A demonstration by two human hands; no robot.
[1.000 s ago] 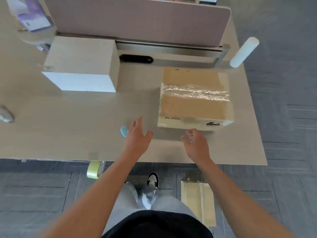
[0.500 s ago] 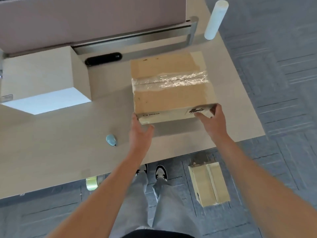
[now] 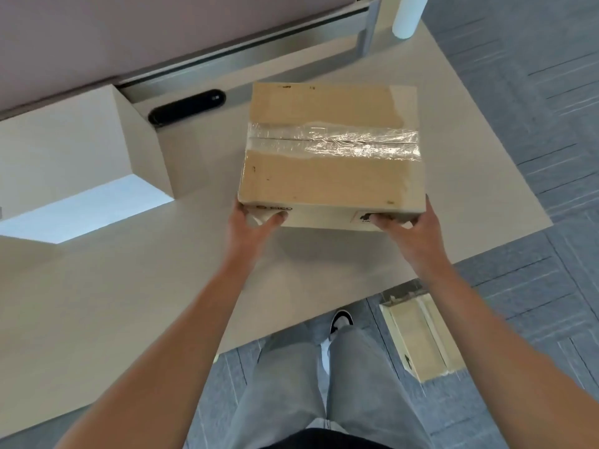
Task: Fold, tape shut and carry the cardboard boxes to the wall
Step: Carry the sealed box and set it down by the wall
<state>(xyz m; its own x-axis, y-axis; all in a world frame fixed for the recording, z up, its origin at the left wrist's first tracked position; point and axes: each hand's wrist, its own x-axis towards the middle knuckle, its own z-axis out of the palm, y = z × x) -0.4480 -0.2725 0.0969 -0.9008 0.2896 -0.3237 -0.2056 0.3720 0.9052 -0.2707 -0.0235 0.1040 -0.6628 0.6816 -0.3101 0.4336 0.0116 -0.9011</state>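
A brown cardboard box (image 3: 330,176), taped shut along its top seam with clear tape, sits at the right part of the desk (image 3: 129,286). My left hand (image 3: 249,226) grips its near left corner, thumb on the front face. My right hand (image 3: 408,226) grips the near right corner, fingers curled round the side. Whether the box rests on the desk or is slightly raised I cannot tell.
A white box (image 3: 74,163) stands on the desk to the left, a black oblong object (image 3: 187,106) behind it by the partition. A white roll (image 3: 409,14) stands at the far right. Another cardboard box (image 3: 421,338) lies on the carpet by my feet.
Both hands reached forward from the desk's front to the box and now grip its near corners. My view moved closer and rightward; the blue object and tape roll left the view.
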